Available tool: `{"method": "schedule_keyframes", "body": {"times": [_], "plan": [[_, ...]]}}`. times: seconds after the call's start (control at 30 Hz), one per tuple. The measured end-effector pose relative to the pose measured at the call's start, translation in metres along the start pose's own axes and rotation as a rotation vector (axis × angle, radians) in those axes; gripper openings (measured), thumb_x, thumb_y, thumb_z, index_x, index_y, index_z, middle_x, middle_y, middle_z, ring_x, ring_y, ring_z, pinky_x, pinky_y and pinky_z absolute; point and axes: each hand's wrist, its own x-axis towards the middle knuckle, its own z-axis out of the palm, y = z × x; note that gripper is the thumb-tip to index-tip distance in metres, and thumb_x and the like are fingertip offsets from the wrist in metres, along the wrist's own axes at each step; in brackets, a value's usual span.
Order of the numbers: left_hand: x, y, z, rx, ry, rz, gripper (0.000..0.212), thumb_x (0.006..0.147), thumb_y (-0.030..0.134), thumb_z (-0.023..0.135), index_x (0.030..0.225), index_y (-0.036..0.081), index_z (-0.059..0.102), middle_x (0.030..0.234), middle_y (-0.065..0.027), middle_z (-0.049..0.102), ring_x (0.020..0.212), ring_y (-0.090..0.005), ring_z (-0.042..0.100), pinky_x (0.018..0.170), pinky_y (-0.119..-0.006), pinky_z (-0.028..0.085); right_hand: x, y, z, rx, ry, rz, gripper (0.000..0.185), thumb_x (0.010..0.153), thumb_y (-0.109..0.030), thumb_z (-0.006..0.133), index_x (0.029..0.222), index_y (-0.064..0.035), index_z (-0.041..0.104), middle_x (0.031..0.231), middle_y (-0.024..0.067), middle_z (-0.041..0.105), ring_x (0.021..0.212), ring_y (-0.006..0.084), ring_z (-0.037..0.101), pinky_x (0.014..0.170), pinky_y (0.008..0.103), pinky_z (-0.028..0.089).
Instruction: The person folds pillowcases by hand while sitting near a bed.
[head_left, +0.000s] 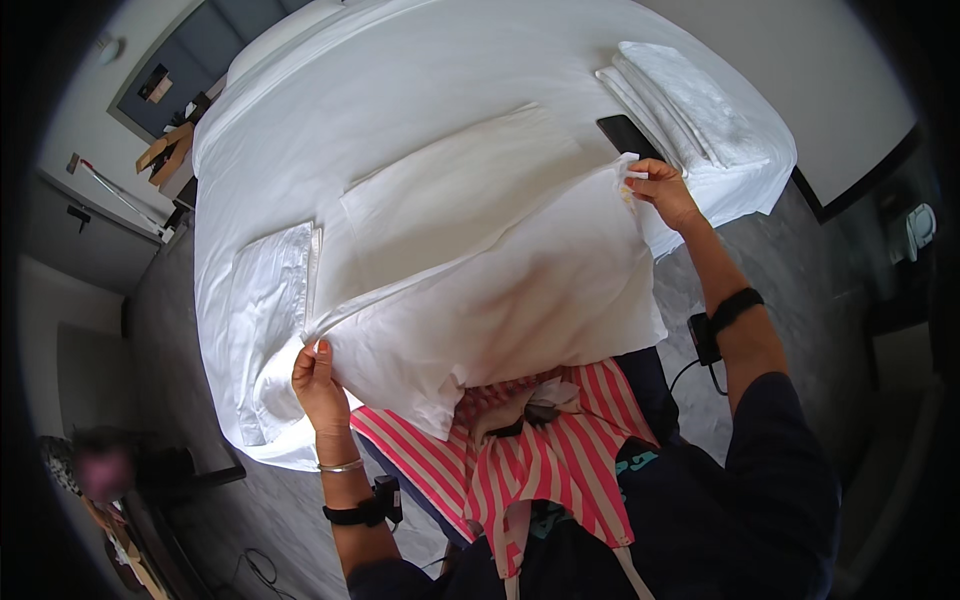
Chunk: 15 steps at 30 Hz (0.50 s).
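Note:
A thin white cloth (510, 300) is stretched between my two hands above the near edge of the bed. My left hand (319, 382) pinches its left corner between thumb and fingers. At the right, my right hand (664, 191) grips the other upper corner, where a small yellow mark shows. Behind the held cloth, another white cloth (457, 180) lies flat on the white bed sheet (420, 82). Folded white linen (274, 277) rests on the bed beyond my left hand. Past my right hand lie a black phone (626, 136) and a stack of folded white towels (690, 97).
A striped pink apron (555, 465) hangs before my body. Grey floor (697, 281) shows right of the bed. An open cardboard box (169, 157) and a long-handled tool (124, 199) are at the far left. A cable (259, 566) lies on the floor at lower left.

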Motion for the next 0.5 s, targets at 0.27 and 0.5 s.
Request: {"method": "schedule_keyframes", "body": {"times": [0.27,0.5], "plan": [[-0.005,0.046,-0.001,-0.266,-0.129,0.18,0.006,0.085,0.006,0.058,0.09,0.004,0.062,0.089,-0.0003,0.062,0.081,-0.0063,0.054,0.081,-0.019,0.043,-0.005,-0.037,-0.022,-0.05,0.006,-0.029,0.011,0.075,-0.015,0.071,0.068,-0.0131,0.062,0.067,-0.0065,0.057,0.061,0.0021,0.047,0.058,0.018,0.038],[-0.001,0.093,-0.015,-0.193,-0.131,0.357,0.009,0.088,0.009,0.054,0.095,0.003,0.058,0.087,0.0026,0.056,0.078,-0.0045,0.047,0.078,-0.018,0.037,-0.037,-0.105,-0.042,0.2,-0.117,-0.29,0.002,0.079,-0.006,0.065,0.078,-0.0079,0.064,0.075,-0.0016,0.063,0.069,0.0061,0.056,0.066,0.0199,0.043]]}}
